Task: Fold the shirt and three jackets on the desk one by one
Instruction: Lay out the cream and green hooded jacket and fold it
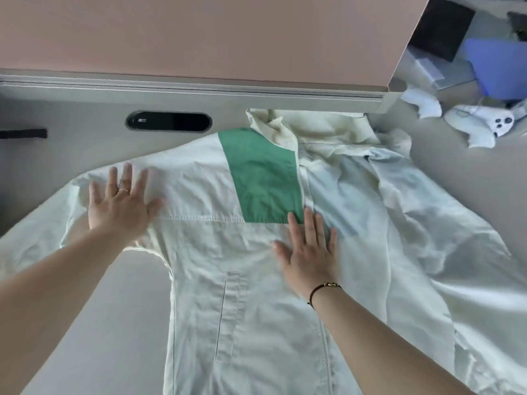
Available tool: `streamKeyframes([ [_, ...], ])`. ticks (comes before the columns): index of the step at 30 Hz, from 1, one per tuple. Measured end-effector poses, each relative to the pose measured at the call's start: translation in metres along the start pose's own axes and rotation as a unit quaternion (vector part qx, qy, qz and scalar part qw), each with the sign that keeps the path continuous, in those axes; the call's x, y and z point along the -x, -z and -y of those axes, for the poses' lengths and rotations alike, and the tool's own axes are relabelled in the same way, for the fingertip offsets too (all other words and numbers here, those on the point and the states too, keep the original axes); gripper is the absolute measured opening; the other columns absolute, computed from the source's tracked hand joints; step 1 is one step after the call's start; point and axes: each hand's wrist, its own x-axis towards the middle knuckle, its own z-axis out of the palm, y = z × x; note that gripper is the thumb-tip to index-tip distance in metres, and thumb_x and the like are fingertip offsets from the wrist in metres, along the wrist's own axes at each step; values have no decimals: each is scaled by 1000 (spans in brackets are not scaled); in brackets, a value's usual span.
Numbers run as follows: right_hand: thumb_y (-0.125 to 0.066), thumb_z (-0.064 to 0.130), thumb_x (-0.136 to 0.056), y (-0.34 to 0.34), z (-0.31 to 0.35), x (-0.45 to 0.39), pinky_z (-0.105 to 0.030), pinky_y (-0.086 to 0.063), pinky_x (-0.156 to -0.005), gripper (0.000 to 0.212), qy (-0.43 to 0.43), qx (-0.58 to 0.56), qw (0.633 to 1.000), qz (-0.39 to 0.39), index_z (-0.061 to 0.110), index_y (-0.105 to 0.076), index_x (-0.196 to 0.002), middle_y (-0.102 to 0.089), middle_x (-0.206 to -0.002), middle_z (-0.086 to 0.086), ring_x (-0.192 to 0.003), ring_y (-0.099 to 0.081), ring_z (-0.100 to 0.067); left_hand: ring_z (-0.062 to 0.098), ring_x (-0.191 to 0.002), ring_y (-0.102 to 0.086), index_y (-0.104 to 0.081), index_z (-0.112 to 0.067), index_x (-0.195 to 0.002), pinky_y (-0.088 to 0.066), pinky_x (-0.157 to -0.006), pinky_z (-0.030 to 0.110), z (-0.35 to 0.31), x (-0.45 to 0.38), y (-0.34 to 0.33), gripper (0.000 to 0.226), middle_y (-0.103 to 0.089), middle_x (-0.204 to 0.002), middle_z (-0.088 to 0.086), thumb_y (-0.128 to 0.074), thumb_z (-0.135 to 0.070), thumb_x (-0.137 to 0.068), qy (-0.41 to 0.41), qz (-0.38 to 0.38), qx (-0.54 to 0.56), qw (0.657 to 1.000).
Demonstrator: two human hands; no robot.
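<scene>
White jacket [256, 295] with green panel [261, 178] spread on desk [114, 309] — left hand [119, 203] flat on sleeve, right hand [309, 258] flat by zipper, fingers straight, spread, holding nothing.

Single head-worn view, looking steeply down and forward, close over the desk [85, 323]

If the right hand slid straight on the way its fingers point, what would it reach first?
The right hand lies flat on the white jacket, fingers pointing up the desk. Straight on, it would likely run first onto the green panel beside the zipper.
</scene>
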Motion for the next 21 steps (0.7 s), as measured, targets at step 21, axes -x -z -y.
streamKeyframes([
  [21, -29, 59, -101, -71, -55, 228, -58, -15, -118, 70, 83, -10, 996, 31, 19, -28, -159, -19, -167, -5, -153, -19, -29, 18, -156, 7, 1, -32, -162, -3, -124, 44, -96, 306, -123, 75, 6, -170, -6, -20, -68, -99, -148, -44, 145, 977],
])
